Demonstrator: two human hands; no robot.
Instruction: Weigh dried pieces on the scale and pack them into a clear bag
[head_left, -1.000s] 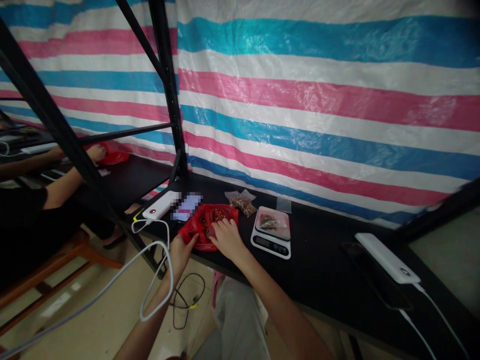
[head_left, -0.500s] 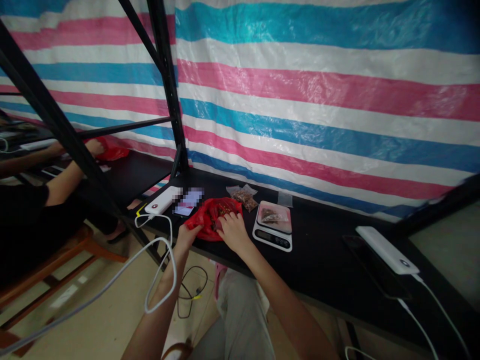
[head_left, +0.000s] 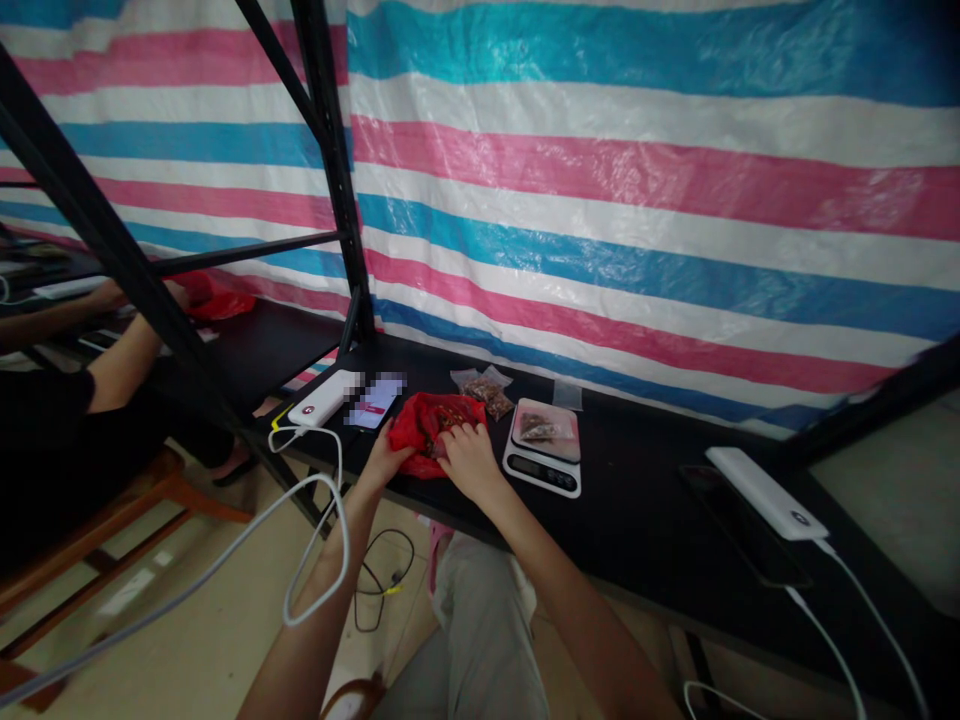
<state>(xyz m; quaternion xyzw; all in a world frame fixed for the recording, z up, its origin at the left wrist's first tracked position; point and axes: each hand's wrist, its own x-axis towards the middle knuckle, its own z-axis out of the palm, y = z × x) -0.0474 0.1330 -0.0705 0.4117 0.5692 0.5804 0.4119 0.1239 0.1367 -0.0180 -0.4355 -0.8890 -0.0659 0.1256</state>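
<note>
Left fingers [head_left: 401, 456] pinched one red bag [head_left: 409, 425]; right fingers [head_left: 457, 441] curled inside, grip unclear, one scale [head_left: 541, 473] to their right.

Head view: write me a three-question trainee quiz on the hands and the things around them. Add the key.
1. What lies on the scale?
A) a cup
B) a small clear bag
C) a cable

2. True or false: the left hand holds the edge of the red bag, while the right hand is on the scale.

3. Fill in: the lit phone lies between the red bag and the white ____.

Key: 1. B. 2. False; the right hand is at the red bag's opening. 3. Power bank.
</note>
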